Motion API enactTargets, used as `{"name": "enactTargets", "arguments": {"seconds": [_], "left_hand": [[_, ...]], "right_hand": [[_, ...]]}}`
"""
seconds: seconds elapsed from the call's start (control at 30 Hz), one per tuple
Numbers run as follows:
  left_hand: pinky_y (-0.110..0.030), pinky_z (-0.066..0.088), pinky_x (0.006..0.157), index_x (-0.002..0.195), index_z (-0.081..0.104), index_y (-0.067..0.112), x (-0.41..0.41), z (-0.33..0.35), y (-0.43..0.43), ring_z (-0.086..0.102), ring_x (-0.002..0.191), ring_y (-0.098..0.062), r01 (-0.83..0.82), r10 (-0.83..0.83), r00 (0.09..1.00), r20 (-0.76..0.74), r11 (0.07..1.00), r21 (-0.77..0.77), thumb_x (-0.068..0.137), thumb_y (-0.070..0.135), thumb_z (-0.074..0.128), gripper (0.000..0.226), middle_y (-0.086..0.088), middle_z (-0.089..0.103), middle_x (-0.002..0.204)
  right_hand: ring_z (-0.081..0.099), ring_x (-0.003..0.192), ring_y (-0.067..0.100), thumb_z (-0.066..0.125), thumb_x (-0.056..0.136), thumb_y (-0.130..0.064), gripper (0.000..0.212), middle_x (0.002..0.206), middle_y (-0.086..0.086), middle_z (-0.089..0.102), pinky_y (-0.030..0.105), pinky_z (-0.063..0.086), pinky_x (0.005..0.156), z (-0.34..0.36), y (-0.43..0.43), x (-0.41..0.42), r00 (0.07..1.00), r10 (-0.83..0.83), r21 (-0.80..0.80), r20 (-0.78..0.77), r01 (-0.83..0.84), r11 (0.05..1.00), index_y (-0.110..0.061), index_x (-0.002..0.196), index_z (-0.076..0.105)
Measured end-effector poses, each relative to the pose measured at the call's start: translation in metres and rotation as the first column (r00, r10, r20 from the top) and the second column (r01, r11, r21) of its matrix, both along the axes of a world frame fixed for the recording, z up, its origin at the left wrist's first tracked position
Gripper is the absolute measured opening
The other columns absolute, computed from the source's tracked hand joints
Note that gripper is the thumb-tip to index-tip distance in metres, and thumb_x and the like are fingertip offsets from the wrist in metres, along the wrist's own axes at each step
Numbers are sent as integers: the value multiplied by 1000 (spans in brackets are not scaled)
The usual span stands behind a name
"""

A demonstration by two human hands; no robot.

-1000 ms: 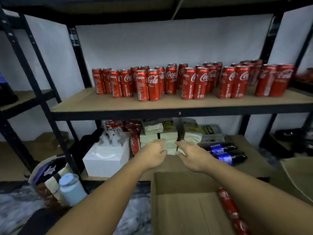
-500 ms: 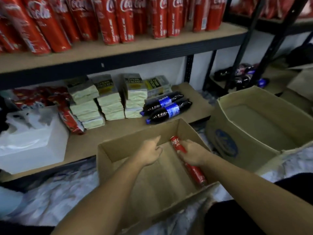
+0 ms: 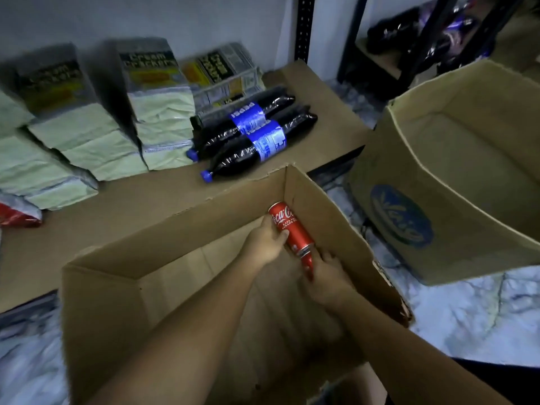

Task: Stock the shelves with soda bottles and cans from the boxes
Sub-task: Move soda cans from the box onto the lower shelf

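**Both hands in the box, a can in each grip**

Open cardboard box (image 3: 175,229) sits on the floor, right in front of the low shelf (image 3: 117,206). Both forearms reach into its far right corner.

- Left hand (image 3: 264,244): grip wrapped round a red Coca-Cola can (image 3: 290,229). The can is tilted, with its top toward the box's back wall.
- Right hand (image 3: 327,276): fingers curled on a second red can (image 3: 307,263), end-on just below the first and mostly hidden by the hand.

A second cardboard box (image 3: 409,223) with a blue oval logo stands to the right on the marbled floor (image 3: 467,317), tipped toward the camera.

On the shelf beyond, two Pepsi bottles (image 3: 257,135) lie side by side, caps toward the front edge. Stacked cream cracker packs (image 3: 152,83) are just left of them, and a red packet (image 3: 14,213) is at the far left. More dark bottles (image 3: 409,24) are on the next shelf unit, far right, too blurred to read.
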State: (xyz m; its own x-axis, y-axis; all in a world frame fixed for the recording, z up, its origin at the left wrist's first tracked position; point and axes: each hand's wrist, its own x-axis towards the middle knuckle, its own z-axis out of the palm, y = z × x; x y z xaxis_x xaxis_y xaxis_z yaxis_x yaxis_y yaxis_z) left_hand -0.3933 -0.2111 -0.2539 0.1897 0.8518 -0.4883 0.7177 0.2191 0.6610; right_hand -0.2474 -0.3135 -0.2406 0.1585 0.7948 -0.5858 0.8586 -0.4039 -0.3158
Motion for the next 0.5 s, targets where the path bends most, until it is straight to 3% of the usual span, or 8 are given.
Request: {"name": "enactTargets", "arguments": {"seconds": [0.1, 0.23, 0.33, 0.5], "left_hand": [[-40, 54, 95, 129, 54, 27, 18, -28, 16, 65, 110, -28, -209, 229, 964, 131, 966, -151, 92, 51, 68, 46, -5, 68, 124], [-52, 62, 83, 112, 57, 32, 35, -61, 27, 72, 93, -24, -402, 471, 849, 239, 869, -287, 58, 61, 86, 68, 3, 72, 109], [-54, 63, 64, 116, 55, 28, 42, -58, 29, 73, 90, -30, -447, 551, 793, 259, 816, -367, 61, 44, 92, 68, -3, 70, 111], [-53, 63, 76, 114, 50, 27, 22, -40, 17, 70, 96, -25, -459, 538, 789, 297, 837, -296, 72, 26, 89, 58, 1, 66, 112]], "right_hand": [[37, 135, 34, 52, 101, -28, 68, 151, 14, 35, 46, 32, 114, -14, 8, -11, 983, 45, 23, 176, -50, 998, -14, 159, 20], [45, 126, 34, 48, 100, -22, 54, 141, 16, 47, 43, 33, 110, -34, 11, -21, 945, 79, 57, 317, -102, 993, -8, 150, 32], [43, 132, 33, 61, 97, -30, 62, 140, 15, 55, 41, 34, 112, -37, 8, -18, 966, 28, 26, 257, -36, 999, -10, 148, 32], [45, 129, 32, 62, 95, -46, 56, 136, 10, 60, 42, 36, 107, -30, 2, -14, 990, -4, 37, 144, -2, 999, -16, 138, 42]]}}
